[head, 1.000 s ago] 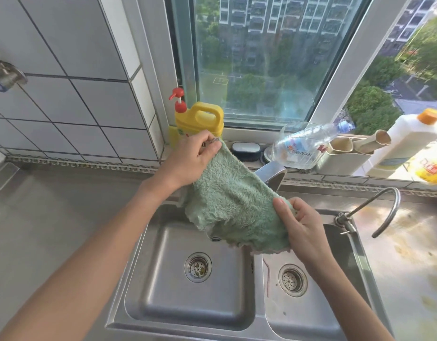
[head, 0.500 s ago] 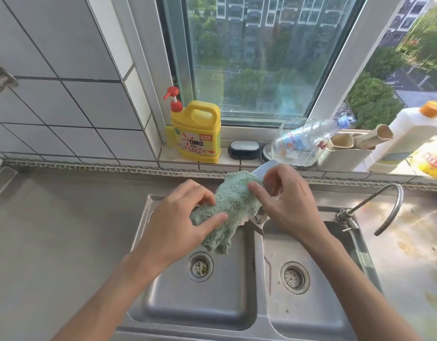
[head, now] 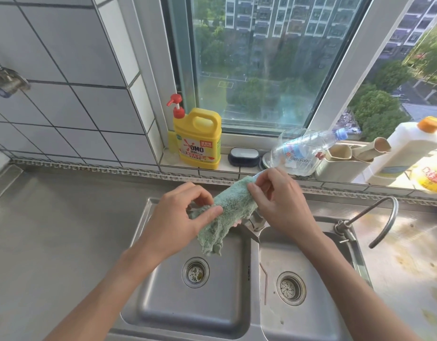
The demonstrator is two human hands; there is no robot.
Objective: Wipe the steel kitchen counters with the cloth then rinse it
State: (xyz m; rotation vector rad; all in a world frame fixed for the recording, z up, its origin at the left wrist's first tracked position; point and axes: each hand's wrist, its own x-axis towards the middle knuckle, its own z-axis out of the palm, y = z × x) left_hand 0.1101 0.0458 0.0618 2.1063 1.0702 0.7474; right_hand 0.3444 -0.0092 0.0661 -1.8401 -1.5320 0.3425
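Observation:
A green fluffy cloth [head: 227, 207] lies draped over the main tap [head: 253, 223] above the divider of the double steel sink [head: 141, 217]. My left hand [head: 178, 220] pinches the cloth's lower left part. My right hand [head: 279, 203] pinches its upper right end, and its lower end hangs over the left basin. The steel counter [head: 60, 230] stretches to the left; a stained stretch of counter [head: 409, 254] lies to the right. No water runs from the tap.
On the window sill stand a yellow detergent jug [head: 199, 139], a dark soap dish [head: 243, 156], a lying clear bottle [head: 301, 151], a beige holder [head: 340, 161] and a white bottle [head: 407, 148]. A thin curved tap [head: 377, 220] rises right of the sink.
The cloth, held spread out above the sink a second ago, has been lowered and folded over the main tap. Both hands came down and closer together with it.

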